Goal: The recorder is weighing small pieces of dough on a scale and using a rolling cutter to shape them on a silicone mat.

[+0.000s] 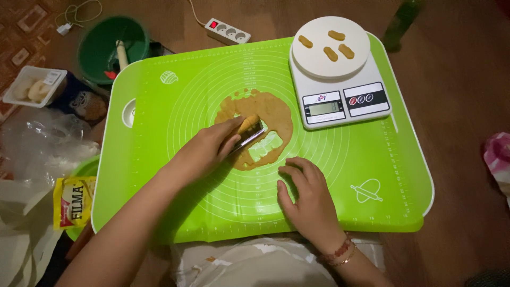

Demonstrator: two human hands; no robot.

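Hands at rolled dough

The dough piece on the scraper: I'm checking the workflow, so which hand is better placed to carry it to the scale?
Probably the left hand: it already grips the metal scraper with the dough piece on it. The right hand lies flat on the green mat, holding nothing; the scale is up right.

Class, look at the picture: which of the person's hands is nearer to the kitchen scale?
Right. The right hand rests on the mat below the kitchen scale; the left hand works farther left.
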